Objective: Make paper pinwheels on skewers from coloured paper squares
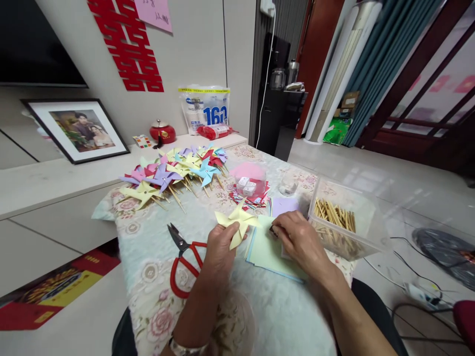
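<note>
I see the left hand (221, 244) with its fingers pinching the yellow pinwheel (240, 216) above the desk (293, 311); squeezing could crease it. The right hand (302, 240) curls over green paper (261, 253); whether its fingers grip the small dark thing (273, 231), I can't tell. Dragging could scatter sheets.

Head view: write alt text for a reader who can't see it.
A person's left hand holds a pale yellow paper pinwheel, while the right hand pinches a small dark item over pale green paper. Red-handled scissors, many colorful pinwheels on sticks and a clear box of wooden sticks surround them on a flowered tablecloth.
</note>
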Action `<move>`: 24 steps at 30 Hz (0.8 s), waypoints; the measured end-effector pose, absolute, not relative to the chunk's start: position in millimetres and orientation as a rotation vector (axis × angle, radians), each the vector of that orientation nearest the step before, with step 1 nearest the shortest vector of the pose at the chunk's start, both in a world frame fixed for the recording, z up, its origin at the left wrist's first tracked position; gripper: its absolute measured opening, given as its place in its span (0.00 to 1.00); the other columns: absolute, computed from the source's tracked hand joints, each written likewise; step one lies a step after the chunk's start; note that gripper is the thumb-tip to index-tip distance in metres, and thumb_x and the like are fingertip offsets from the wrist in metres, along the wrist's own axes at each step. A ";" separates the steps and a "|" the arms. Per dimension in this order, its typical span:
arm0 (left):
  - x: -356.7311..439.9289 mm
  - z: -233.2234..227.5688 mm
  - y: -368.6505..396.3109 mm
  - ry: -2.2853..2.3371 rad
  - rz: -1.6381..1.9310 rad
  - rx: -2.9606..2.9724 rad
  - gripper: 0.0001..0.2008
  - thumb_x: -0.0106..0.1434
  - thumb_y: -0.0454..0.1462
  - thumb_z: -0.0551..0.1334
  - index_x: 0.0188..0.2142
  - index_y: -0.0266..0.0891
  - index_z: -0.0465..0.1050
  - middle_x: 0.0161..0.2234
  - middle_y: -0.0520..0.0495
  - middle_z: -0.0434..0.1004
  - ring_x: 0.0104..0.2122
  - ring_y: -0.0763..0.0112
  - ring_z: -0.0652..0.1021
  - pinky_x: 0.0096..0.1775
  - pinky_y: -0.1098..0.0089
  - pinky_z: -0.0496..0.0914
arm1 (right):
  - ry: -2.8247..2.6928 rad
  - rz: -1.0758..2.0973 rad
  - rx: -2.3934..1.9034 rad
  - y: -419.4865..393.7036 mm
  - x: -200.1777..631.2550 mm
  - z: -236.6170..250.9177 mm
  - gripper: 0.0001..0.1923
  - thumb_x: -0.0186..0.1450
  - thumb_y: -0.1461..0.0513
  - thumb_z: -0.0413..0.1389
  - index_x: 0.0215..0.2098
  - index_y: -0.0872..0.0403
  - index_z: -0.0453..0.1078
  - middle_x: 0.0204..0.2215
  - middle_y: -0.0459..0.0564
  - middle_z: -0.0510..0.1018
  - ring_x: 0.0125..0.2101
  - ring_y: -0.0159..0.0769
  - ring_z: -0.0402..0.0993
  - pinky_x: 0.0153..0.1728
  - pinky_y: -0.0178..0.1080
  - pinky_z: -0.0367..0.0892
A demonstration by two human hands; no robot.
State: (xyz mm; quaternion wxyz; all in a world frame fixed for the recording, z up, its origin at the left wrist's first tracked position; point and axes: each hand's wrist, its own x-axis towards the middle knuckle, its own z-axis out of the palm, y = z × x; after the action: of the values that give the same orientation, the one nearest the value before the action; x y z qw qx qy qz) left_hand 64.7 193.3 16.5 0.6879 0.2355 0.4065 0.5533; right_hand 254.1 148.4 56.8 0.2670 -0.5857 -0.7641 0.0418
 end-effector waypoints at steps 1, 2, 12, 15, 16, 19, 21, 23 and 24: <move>63.6 15.0 193.1 0.907 1.236 0.528 0.16 0.44 0.38 0.72 0.33 0.36 0.76 0.29 0.48 0.82 0.28 0.69 0.79 0.32 0.73 0.72 | -2.120 0.023 -1.672 148.6 252.8 56.1 0.10 0.72 0.65 0.51 0.36 0.55 0.72 0.35 0.53 0.77 0.39 0.43 0.70 0.39 0.42 0.60; 62.5 14.3 192.5 0.903 1.236 0.526 0.16 0.43 0.38 0.73 0.32 0.36 0.76 0.29 0.48 0.82 0.27 0.70 0.78 0.31 0.73 0.71 | -2.161 -0.056 -1.776 149.1 251.8 55.3 0.10 0.72 0.65 0.50 0.35 0.55 0.72 0.34 0.53 0.78 0.39 0.44 0.71 0.38 0.42 0.58; 63.4 16.2 187.7 0.871 1.213 0.549 0.19 0.42 0.39 0.74 0.34 0.33 0.76 0.27 0.47 0.82 0.24 0.71 0.78 0.30 0.73 0.70 | -2.375 -0.048 -2.193 159.5 247.0 56.3 0.11 0.69 0.69 0.51 0.38 0.55 0.76 0.38 0.55 0.81 0.43 0.48 0.73 0.35 0.42 0.54; 62.7 13.5 190.2 0.869 1.229 0.535 0.19 0.42 0.39 0.74 0.34 0.33 0.76 0.26 0.48 0.82 0.24 0.72 0.77 0.29 0.73 0.70 | -2.448 0.008 -2.165 167.7 247.8 60.4 0.11 0.68 0.68 0.53 0.35 0.54 0.77 0.37 0.54 0.81 0.42 0.47 0.75 0.35 0.41 0.54; 62.2 12.5 191.1 0.874 1.233 0.530 0.19 0.42 0.39 0.74 0.34 0.34 0.76 0.26 0.48 0.81 0.24 0.71 0.77 0.29 0.73 0.70 | -2.476 0.027 -2.151 170.7 247.7 62.2 0.10 0.68 0.68 0.53 0.35 0.54 0.77 0.37 0.54 0.81 0.41 0.47 0.75 0.35 0.41 0.54; 59.9 10.5 193.2 0.897 1.252 0.519 0.19 0.42 0.39 0.74 0.35 0.34 0.76 0.25 0.50 0.80 0.24 0.70 0.78 0.30 0.73 0.71 | -2.551 0.066 -2.113 178.3 245.0 68.4 0.10 0.67 0.67 0.54 0.33 0.54 0.77 0.36 0.55 0.81 0.40 0.46 0.76 0.36 0.41 0.56; 58.5 10.5 193.7 0.906 1.264 0.520 0.19 0.43 0.39 0.73 0.35 0.35 0.77 0.27 0.49 0.81 0.25 0.70 0.78 0.30 0.72 0.71 | -2.576 0.068 -2.107 181.5 242.0 72.1 0.10 0.67 0.67 0.54 0.33 0.56 0.78 0.36 0.58 0.81 0.39 0.47 0.77 0.36 0.42 0.57; 57.9 11.6 193.4 0.906 1.269 0.518 0.19 0.43 0.39 0.73 0.35 0.35 0.77 0.28 0.49 0.82 0.25 0.70 0.78 0.29 0.73 0.71 | -2.584 0.065 -2.112 183.2 239.0 74.3 0.11 0.66 0.68 0.53 0.32 0.57 0.78 0.35 0.59 0.82 0.39 0.48 0.77 0.36 0.42 0.58; 57.9 12.5 193.0 0.906 1.268 0.517 0.19 0.43 0.38 0.73 0.36 0.35 0.77 0.29 0.49 0.82 0.25 0.71 0.78 0.29 0.73 0.71 | -2.586 0.066 -2.114 183.7 237.9 74.6 0.11 0.66 0.69 0.53 0.32 0.57 0.78 0.35 0.59 0.82 0.39 0.48 0.77 0.37 0.42 0.58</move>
State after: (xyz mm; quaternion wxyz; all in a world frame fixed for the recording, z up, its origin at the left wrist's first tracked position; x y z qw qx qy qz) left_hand 57.9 193.0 12.5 0.6816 0.2303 0.4038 0.5651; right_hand 237.9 183.7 74.6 -0.0993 -0.6296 -0.7703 0.0196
